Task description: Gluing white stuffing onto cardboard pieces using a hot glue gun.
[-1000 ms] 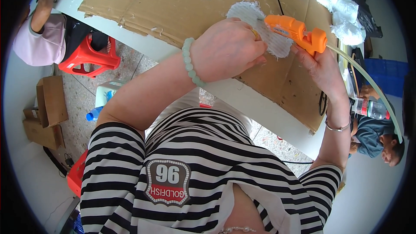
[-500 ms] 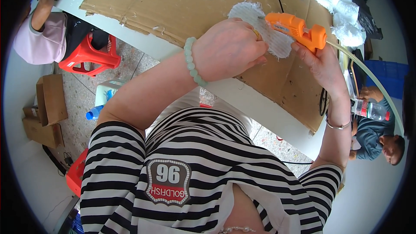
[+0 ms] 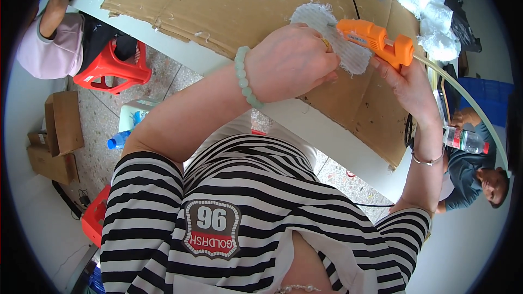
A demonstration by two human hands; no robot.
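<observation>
head view: white piece (image 3: pixel 327 27) half behind left hand (image 3: pixel 291 62)

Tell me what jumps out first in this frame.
The bright orange glue gun in the right hand, upper right, its nozzle at a white fluffy fabric piece that the left hand holds above the cardboard sheet on the white table. Next, the red plastic stool at far left on the floor.
</observation>
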